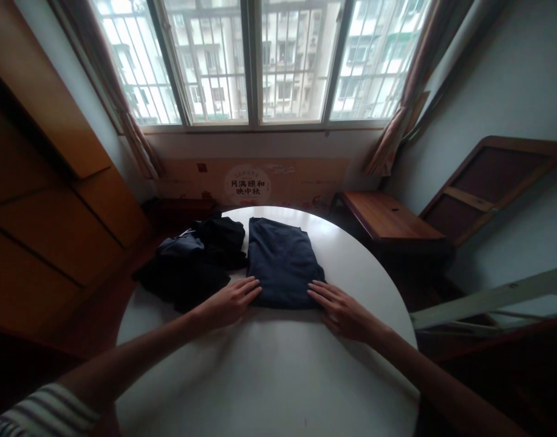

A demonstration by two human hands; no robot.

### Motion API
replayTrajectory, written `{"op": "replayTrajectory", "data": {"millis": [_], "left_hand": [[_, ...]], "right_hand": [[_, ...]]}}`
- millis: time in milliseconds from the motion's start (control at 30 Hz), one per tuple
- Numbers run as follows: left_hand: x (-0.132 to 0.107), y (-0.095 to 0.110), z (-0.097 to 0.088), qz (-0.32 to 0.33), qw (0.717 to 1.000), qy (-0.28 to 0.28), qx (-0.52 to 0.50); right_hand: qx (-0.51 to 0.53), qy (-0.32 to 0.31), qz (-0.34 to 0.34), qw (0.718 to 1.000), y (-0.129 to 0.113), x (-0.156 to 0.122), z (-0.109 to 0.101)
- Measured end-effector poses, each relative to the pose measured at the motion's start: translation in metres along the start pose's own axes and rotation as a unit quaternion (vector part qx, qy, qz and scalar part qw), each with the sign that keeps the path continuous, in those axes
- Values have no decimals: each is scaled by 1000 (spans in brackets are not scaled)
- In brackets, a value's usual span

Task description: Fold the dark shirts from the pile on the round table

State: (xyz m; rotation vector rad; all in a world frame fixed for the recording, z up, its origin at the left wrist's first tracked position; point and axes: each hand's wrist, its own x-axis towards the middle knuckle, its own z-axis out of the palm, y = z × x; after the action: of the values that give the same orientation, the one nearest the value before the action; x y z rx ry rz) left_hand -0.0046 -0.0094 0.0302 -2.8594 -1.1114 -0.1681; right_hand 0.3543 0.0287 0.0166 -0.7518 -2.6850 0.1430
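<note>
A folded dark navy garment (282, 261) lies flat on the round white table (269, 376); its exact kind does not show. The fingers of my left hand (232, 300) rest stretched out on its near left edge. On its near right edge lies my right hand (344, 309), fingers likewise extended over the cloth. Neither thumb can be made out well, and no grip on the fabric is visible. To the left of the garment sits a loose heap of dark clothes (187, 273), mostly black with a grey-blue piece on top.
Beyond the table, a long printed banner (296, 176) runs along the wall below the barred window (251, 67). At the right stand a low wooden table (392, 215) and a brown framed panel (488, 182) leaning on the wall. A wooden cabinet (45, 230) fills the left side.
</note>
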Motion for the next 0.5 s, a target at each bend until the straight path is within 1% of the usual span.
{"op": "replayTrajectory", "data": {"millis": [67,133,200,233,333,400,433,467,500], "left_hand": [[6,-1,5,-19,1000,-13,16],[12,4,5,-40,998,-29,25],[11,15,1,-55,997,-40,24],[7,23,-2,-58,997,-41,18],[-20,55,-15,-35,998,-28,-32],[-43,77,-25,-13,995,-14,-99],[-53,85,-30,-9,990,-8,-142],[-61,91,-33,-18,982,0,-187],[-65,92,-36,-43,972,16,-231]], "right_hand": [[14,18,-3,1000,8,2,3],[21,26,-7,999,10,5,4],[25,33,-12,999,2,2,2],[27,35,-16,999,-5,-2,-1],[48,31,-33,998,-38,-29,-12],[92,16,-33,995,-62,-48,-21],[123,15,-21,992,-72,-55,-25],[155,25,4,988,-78,-60,-28],[187,50,46,980,-82,-62,-31]]}}
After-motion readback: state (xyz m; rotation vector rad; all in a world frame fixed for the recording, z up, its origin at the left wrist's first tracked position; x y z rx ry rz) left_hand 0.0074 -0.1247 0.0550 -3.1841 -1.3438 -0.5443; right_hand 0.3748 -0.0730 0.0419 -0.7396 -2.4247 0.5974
